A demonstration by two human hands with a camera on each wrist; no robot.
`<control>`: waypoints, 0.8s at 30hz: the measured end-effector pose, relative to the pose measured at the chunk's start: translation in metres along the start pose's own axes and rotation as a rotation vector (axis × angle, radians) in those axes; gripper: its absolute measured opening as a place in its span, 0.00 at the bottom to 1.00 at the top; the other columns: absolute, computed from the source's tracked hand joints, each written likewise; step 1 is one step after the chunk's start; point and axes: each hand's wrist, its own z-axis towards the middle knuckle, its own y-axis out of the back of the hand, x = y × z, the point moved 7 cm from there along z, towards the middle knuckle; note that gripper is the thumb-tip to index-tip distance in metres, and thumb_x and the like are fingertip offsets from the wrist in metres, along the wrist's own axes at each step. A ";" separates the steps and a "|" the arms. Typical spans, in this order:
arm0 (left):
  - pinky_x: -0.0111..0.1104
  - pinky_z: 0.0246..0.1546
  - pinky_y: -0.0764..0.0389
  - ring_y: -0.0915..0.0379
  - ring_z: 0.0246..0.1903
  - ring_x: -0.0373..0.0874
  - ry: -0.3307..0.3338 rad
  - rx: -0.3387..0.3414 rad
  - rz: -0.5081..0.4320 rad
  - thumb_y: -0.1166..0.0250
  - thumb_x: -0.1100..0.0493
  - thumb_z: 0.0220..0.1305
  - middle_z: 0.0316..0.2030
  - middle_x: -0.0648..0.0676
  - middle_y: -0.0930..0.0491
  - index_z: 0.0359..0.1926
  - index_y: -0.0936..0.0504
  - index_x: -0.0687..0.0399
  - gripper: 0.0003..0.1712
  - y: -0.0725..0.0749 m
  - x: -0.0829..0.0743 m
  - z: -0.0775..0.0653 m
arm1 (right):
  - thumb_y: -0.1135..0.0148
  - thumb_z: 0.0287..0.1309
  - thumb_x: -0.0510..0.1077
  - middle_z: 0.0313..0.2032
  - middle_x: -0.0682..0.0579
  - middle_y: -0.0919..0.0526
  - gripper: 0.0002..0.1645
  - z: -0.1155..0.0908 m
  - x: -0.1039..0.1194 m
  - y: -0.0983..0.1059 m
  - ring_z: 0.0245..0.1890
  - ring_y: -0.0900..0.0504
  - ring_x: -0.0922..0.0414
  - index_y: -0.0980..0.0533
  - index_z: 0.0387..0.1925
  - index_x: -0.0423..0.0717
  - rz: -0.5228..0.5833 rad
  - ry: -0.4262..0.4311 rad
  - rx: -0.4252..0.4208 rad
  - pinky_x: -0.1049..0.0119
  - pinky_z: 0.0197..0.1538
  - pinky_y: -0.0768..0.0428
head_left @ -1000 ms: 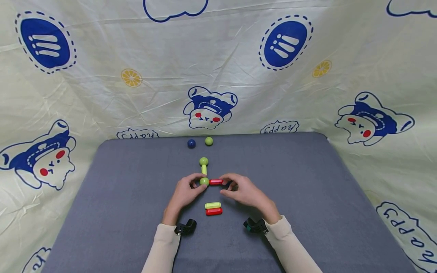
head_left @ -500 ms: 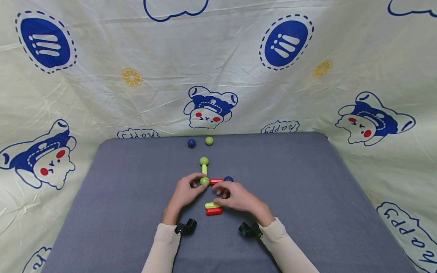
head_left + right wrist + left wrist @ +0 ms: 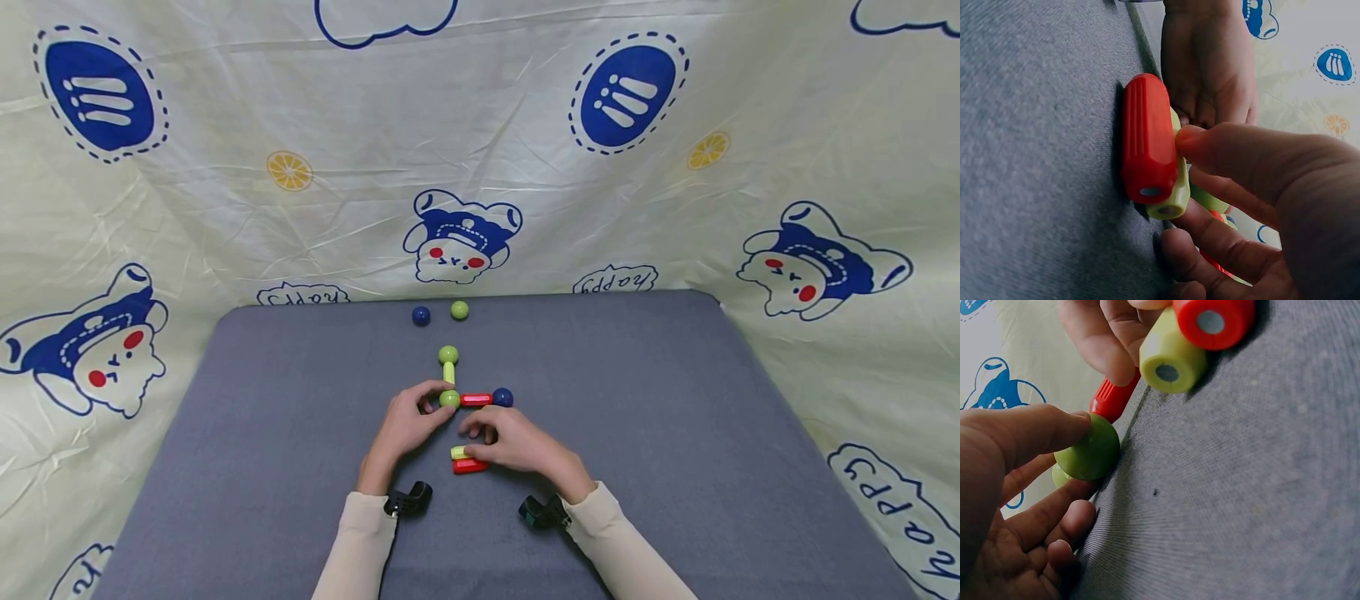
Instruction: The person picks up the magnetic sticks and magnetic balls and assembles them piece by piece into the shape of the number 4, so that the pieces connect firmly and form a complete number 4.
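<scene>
My left hand (image 3: 405, 427) pinches a green ball (image 3: 449, 400) between thumb and index finger at the corner of an L-shaped build. From that ball a yellow-green rod (image 3: 448, 372) leads away to another green ball (image 3: 447, 355). To the right, a red rod (image 3: 476, 400) joins it to a blue ball (image 3: 502, 397). Nearer me, a loose yellow-green rod (image 3: 1169, 206) lies against a loose red rod (image 3: 1147, 137). The thumb of my right hand (image 3: 513, 442) touches the loose yellow-green rod, while its fingers stay spread on the far side.
A loose blue ball (image 3: 421, 316) and a loose green ball (image 3: 459, 310) lie near the far edge of the grey cloth-covered table (image 3: 300, 467). A printed curtain (image 3: 360, 125) hangs behind it. Each wrist wears a dark camera.
My right hand has moved from the blue ball towards me and left, uncovering that ball and reaching the loose yellow-green rod. The left hand keeps its place on the green ball.
</scene>
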 end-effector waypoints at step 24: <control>0.32 0.30 0.31 0.31 0.30 0.40 0.006 0.001 -0.003 0.26 0.57 0.64 0.35 0.49 0.18 0.53 0.13 0.45 0.16 0.000 -0.001 -0.001 | 0.29 0.63 0.43 0.34 0.61 0.16 0.04 0.001 0.002 -0.005 0.30 0.25 0.69 0.12 0.39 0.51 -0.042 0.022 0.026 0.72 0.35 0.24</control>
